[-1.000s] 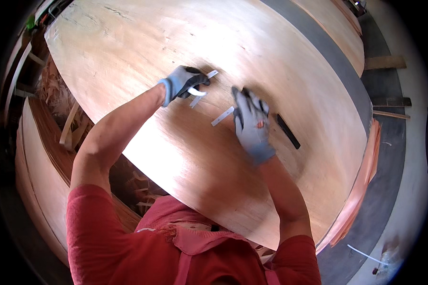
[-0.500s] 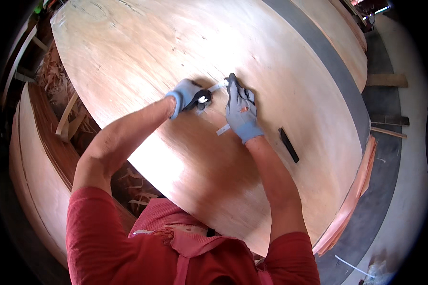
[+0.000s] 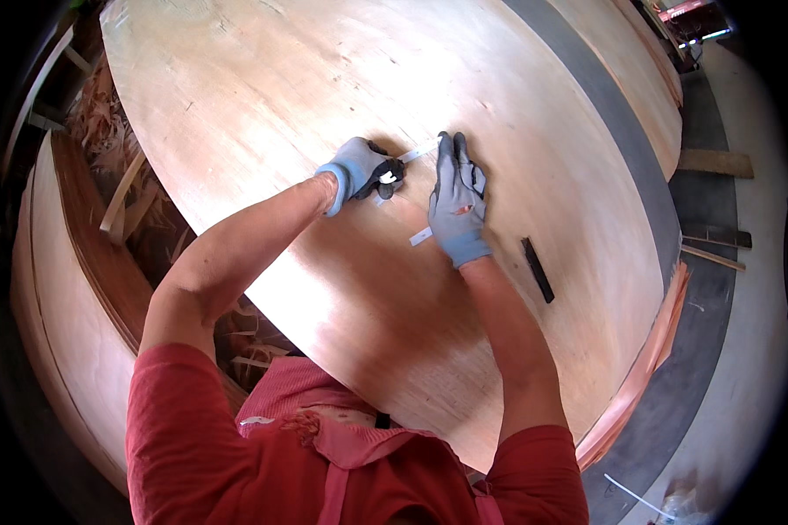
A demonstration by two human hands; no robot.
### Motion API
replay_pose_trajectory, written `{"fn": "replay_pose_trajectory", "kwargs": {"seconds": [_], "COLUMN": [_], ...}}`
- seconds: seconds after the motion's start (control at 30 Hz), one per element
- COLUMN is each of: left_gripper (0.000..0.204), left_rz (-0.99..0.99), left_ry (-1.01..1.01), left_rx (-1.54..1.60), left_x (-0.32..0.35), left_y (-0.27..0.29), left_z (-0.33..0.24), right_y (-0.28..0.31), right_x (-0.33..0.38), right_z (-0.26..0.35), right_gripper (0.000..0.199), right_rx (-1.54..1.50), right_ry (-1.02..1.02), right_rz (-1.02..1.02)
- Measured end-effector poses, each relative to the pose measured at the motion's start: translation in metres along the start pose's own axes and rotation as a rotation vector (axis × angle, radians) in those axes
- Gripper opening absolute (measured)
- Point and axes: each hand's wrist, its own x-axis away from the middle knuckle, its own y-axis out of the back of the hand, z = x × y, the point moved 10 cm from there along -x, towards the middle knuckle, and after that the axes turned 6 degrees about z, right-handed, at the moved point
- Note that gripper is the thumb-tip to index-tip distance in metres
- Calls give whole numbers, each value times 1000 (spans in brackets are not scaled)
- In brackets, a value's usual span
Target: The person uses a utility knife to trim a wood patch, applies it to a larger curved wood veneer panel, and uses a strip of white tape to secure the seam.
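Note:
My left hand (image 3: 369,171), in a grey-blue glove with dark fingers, is closed around a small white object (image 3: 388,178) that it mostly hides; it may be a tape roll, but I cannot tell. From there a narrow whitish strip of tape (image 3: 420,150) runs up to the fingertips of my right hand (image 3: 458,197). That hand, gloved alike with a tear on its back, lies with fingers stretched flat on the wood sheet (image 3: 359,289). A second short strip (image 3: 421,236) pokes out beside its wrist. Another pale bit sits under the left hand.
A slim black bar-like tool (image 3: 538,270) lies right of my right forearm. A dark grey band (image 3: 600,87) crosses the sheet's right side. Stacked veneer (image 3: 87,219) and curled wood shavings (image 3: 101,109) are at the left. Loose veneer edges (image 3: 643,376) jut out at the right.
My right fingers, bunched at the strip's end before, now stretch out flat over it. The view has shifted slightly; my left hand keeps its grip on the white object.

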Motion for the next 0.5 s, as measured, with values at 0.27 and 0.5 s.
{"fn": "replay_pose_trajectory", "kwargs": {"seconds": [0.27,0.5], "left_gripper": [20,20], "left_rz": [-238,-195], "left_ry": [-145,-78], "left_rx": [-727,57], "left_x": [-2,-30], "left_y": [30,121], "left_z": [-39,-34], "right_y": [-30,-20], "right_x": [-6,-16], "right_z": [8,20], "right_gripper": [53,45], "right_rx": [308,298], "right_ry": [177,187], "right_rz": [344,304]}}
